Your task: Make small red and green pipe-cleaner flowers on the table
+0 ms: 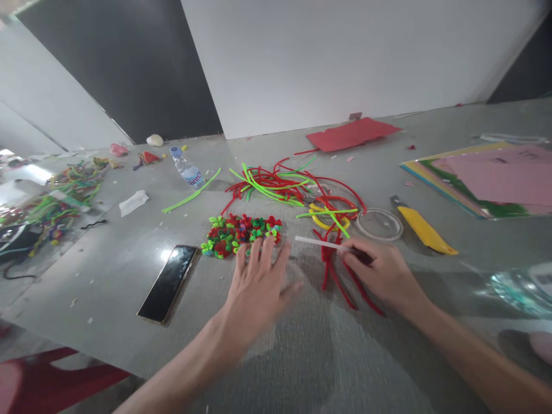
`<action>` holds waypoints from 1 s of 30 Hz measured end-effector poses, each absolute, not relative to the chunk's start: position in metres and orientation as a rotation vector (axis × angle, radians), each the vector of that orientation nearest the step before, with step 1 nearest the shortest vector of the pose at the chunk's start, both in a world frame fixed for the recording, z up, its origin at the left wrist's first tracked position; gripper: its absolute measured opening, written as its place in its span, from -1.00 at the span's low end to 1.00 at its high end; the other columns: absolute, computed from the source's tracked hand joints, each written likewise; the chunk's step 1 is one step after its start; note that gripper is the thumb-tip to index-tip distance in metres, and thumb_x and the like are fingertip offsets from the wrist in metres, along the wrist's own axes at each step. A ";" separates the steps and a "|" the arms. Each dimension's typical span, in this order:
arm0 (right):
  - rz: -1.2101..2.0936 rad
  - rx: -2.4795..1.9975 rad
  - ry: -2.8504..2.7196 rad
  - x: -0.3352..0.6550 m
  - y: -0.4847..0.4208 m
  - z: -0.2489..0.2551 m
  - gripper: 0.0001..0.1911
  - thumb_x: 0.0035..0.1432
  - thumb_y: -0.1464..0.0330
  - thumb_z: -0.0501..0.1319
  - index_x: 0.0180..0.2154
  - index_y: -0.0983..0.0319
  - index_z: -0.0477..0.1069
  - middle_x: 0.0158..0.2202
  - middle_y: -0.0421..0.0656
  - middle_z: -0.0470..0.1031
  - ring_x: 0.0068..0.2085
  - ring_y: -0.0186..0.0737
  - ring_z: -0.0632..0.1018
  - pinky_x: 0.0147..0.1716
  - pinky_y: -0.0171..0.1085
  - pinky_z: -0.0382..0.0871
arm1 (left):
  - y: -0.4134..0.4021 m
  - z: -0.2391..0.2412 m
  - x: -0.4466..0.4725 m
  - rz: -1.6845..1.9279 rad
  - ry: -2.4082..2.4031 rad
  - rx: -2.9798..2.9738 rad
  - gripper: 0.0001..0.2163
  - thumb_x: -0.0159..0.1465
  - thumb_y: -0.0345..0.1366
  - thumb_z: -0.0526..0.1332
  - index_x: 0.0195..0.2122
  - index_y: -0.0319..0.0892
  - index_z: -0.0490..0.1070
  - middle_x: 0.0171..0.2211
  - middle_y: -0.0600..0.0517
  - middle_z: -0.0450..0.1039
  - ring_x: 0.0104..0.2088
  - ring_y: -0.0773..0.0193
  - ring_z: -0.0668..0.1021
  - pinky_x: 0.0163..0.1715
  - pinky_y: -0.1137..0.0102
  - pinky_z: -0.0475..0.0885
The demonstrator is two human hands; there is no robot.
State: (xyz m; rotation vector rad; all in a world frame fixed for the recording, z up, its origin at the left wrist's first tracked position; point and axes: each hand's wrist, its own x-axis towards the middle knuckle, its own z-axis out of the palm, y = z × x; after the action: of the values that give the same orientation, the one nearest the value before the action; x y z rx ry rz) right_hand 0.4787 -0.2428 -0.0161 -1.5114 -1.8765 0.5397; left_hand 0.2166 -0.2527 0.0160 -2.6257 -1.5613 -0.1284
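Note:
My left hand [259, 282], slightly blurred, is open with its fingers spread. Its fingertips reach the near edge of a small block of red and green pipe-cleaner flowers [228, 236]; whether they touch it I cannot tell. In my right hand [383, 270] the fingers are pinched on a thin whitish stick [314, 242] that points left, with something dark under the fingers. Below that stick lie several red pipe cleaners [340, 284], partly hidden by the hand. Beyond both hands is a loose heap of red and lime-green pipe cleaners [276, 187].
Yellow-handled scissors [319, 221], a clear tape roll [379, 224] and a yellow utility knife [425, 230] lie on the right. A phone [168, 284] and a water bottle [187, 168] are on the left. Coloured sheets [509, 178] and red paper [351, 135] lie farther back.

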 end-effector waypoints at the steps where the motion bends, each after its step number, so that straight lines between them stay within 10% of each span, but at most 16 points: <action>1: 0.524 -1.505 -1.879 0.479 -0.243 -0.017 -0.80 0.29 0.30 0.16 -0.37 0.16 0.50 -0.50 -0.27 0.50 -0.46 -0.27 0.46 -0.40 -0.30 0.26 | -0.243 0.018 0.223 -0.125 -1.568 -2.600 -0.41 0.45 0.03 0.18 0.42 -0.15 0.23 0.40 -0.31 0.19 0.36 -0.27 0.30 0.33 -0.23 0.21; 30: 0.524 -1.500 -1.758 0.482 -0.243 -0.021 -0.72 0.31 0.18 0.20 -0.40 0.16 0.50 -0.53 -0.27 0.41 -0.50 -0.29 0.39 -0.45 -0.28 0.18 | -0.310 -0.002 0.171 -0.193 -1.407 -2.994 -0.44 0.37 -0.29 0.27 0.38 -0.05 0.21 0.35 -0.18 0.22 0.45 -0.09 0.19 0.45 -0.18 0.11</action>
State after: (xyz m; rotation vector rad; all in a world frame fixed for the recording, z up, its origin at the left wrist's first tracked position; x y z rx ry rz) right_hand 0.4822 -0.2429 -0.0206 -1.5001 -1.7576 0.5244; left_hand 0.1715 -0.3103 -0.0021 -2.9944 -1.4074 -0.1932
